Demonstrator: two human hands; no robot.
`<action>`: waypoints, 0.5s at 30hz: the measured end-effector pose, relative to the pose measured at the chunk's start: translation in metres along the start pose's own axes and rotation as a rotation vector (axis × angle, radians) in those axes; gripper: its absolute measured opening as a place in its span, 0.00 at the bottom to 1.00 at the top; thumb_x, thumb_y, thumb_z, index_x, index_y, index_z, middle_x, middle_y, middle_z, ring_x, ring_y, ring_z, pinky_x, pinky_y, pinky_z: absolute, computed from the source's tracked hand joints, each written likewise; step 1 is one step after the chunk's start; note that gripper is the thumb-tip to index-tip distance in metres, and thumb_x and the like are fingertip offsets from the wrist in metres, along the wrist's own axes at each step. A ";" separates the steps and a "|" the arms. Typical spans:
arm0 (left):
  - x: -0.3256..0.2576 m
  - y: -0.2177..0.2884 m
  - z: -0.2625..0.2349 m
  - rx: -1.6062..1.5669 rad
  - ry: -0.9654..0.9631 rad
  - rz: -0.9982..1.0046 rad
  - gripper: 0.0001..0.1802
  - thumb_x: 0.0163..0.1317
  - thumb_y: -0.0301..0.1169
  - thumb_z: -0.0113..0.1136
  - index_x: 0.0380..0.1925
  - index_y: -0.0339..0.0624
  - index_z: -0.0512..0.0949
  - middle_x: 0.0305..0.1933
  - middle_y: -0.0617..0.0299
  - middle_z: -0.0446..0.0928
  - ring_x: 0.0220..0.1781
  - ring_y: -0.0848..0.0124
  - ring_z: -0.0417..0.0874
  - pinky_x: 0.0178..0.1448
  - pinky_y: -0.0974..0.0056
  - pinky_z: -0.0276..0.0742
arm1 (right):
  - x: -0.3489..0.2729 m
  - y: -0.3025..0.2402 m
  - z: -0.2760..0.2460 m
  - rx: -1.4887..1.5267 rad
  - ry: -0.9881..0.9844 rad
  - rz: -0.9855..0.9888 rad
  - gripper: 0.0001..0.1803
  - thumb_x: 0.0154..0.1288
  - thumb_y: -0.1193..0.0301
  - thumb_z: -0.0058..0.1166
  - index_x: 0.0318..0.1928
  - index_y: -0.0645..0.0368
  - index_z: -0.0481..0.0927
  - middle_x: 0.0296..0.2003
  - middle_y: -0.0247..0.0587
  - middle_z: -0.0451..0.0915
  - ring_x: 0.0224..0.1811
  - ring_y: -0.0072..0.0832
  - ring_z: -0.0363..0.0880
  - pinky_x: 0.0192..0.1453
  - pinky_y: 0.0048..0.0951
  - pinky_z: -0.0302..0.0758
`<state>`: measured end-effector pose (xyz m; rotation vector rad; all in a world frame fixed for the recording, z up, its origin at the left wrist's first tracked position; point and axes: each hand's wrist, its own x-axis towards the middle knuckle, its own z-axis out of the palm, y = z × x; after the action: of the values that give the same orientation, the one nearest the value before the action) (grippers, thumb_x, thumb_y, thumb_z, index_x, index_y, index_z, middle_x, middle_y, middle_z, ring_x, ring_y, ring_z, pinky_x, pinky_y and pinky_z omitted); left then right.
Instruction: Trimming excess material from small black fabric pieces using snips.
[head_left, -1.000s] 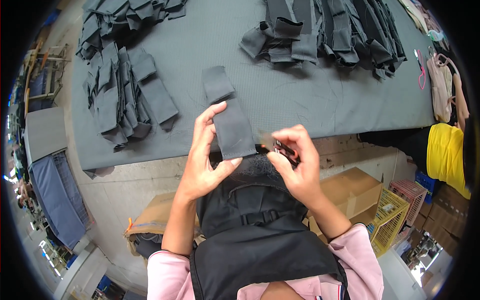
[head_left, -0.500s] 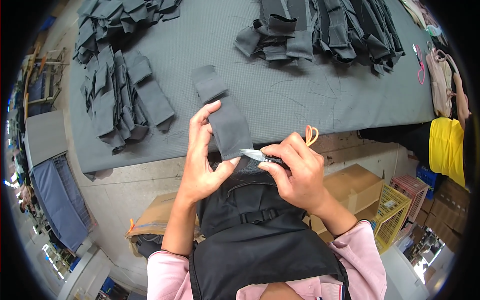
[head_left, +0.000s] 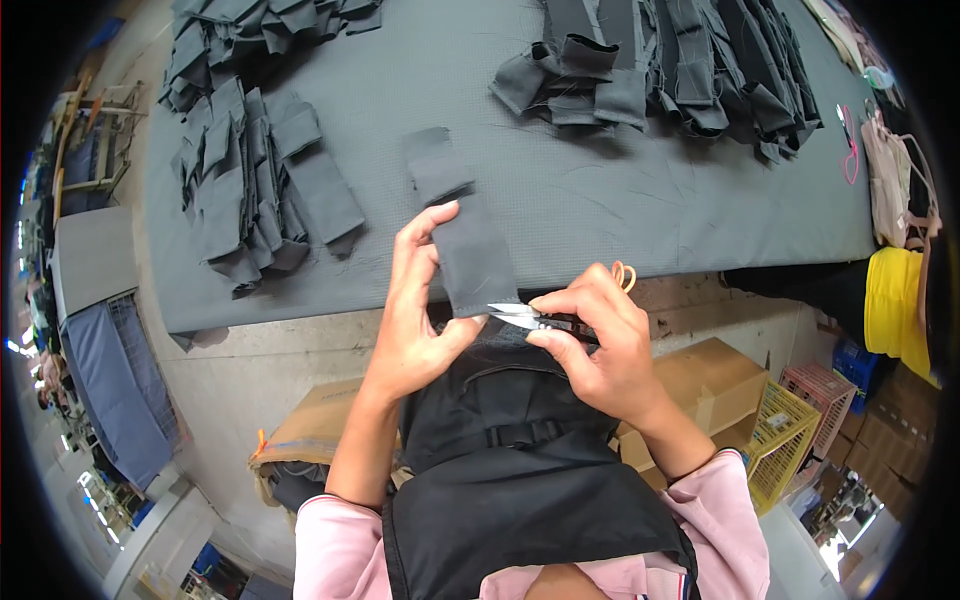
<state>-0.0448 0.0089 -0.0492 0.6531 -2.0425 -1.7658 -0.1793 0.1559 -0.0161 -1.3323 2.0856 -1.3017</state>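
One pinch of our left hand (head_left: 412, 330) holds grey strip (head_left: 476, 252); our right hand (head_left: 612, 345) grips snips (head_left: 515, 316); slipping snips could nick strip.

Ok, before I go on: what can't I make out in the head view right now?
All in the head view:
Most of the grip of the snips: covered by the right hand.
Some fingertips of the left hand: behind the gray strip.
Whether the snips are cutting anything: detail too small.
Far ends of the upper-right strips: cut off by the top edge.
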 end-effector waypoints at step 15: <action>-0.003 0.001 0.002 0.059 0.010 0.054 0.22 0.39 0.24 0.56 0.39 0.32 0.68 0.65 0.47 0.58 0.68 0.54 0.59 0.68 0.55 0.56 | 0.015 -0.006 0.005 -0.005 -0.132 -0.107 0.12 0.46 0.77 0.66 0.32 0.62 0.77 0.23 0.37 0.72 0.19 0.25 0.70 0.19 0.24 0.65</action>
<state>-0.0436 0.0122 -0.0487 0.6172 -2.0921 -1.6749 -0.1803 0.1397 -0.0106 -1.5079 1.9541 -1.2154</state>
